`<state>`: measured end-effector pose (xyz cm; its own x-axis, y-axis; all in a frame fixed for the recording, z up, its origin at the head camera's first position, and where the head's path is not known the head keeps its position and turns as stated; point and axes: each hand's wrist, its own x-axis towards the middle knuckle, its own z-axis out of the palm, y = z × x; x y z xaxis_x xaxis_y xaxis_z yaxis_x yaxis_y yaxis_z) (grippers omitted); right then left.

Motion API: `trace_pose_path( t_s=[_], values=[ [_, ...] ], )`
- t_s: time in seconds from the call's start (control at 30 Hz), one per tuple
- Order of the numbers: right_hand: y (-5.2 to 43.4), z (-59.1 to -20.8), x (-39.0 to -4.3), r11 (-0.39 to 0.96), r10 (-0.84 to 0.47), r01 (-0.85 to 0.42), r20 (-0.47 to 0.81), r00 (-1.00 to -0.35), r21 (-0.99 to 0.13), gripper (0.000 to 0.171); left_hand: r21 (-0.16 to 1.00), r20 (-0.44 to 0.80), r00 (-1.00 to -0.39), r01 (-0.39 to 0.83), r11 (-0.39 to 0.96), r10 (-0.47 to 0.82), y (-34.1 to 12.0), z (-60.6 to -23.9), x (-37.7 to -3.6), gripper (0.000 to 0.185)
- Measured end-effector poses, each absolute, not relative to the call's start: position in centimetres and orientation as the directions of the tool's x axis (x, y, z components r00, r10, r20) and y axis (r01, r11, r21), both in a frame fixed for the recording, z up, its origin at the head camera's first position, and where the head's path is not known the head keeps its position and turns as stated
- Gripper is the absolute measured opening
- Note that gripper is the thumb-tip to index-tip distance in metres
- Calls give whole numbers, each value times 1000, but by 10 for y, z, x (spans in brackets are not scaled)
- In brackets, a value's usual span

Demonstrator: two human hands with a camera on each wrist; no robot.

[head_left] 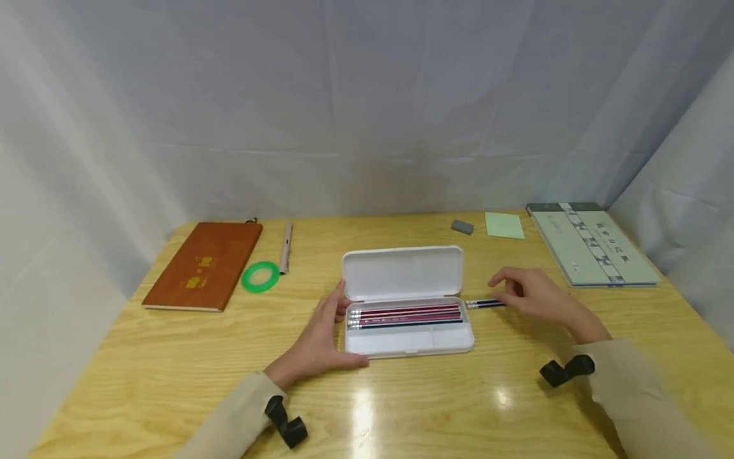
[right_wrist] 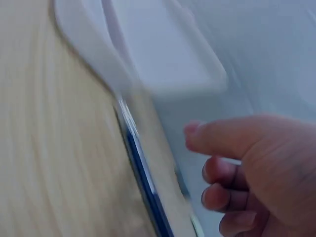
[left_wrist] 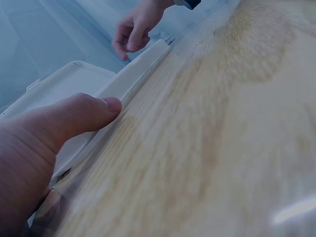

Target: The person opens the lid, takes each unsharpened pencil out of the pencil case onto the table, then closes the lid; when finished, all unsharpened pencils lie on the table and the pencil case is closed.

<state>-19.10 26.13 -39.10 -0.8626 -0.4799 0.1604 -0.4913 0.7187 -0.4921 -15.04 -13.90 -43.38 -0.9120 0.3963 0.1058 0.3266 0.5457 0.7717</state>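
An open white pencil case [head_left: 410, 341] lies mid-table, its lid [head_left: 401, 273] folded back. Several red and dark pencils [head_left: 404, 314] lie in the tray. My left hand [head_left: 321, 338] rests against the case's left end, fingers at the back corner. Its thumb [left_wrist: 74, 116] lies along the front rim [left_wrist: 133, 79]. Dark blue pencils [head_left: 484, 304] lie on the table just right of the case. My right hand [head_left: 533, 296] hovers over them with loosely bent fingers, holding nothing. The right wrist view, blurred, shows a blue pencil [right_wrist: 143, 177] beside that hand [right_wrist: 256, 163].
A brown notebook [head_left: 203, 264], a green tape ring [head_left: 260, 276] and a pen [head_left: 285, 247] lie at the back left. A grey eraser [head_left: 462, 227], a green sticky note [head_left: 504, 225] and a pale book [head_left: 590, 250] lie at the back right. White cloth surrounds the wooden table.
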Motion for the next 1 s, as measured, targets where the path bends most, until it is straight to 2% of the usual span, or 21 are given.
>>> trace_pose_path(
  t_s=[0.2,0.4,0.77,1.0],
  values=[
    [196,-399,-190,593,-623,-590,152,-767,-548,9,771,103,-911,327,547,399,-140,-434,-151,139],
    [149,-405,-192,600,-692,-680,152,-705,-421,11,769,116,-908,338,542,402,-141,-437,-151,139],
    [126,-402,-191,617,-722,-726,149,-676,-304,7,772,111,-912,330,544,395,-140,-439,-152,138],
    [126,-403,-192,637,-700,-701,142,-700,-321,6,766,122,-910,340,546,396,-141,-438,-152,139]
  ],
)
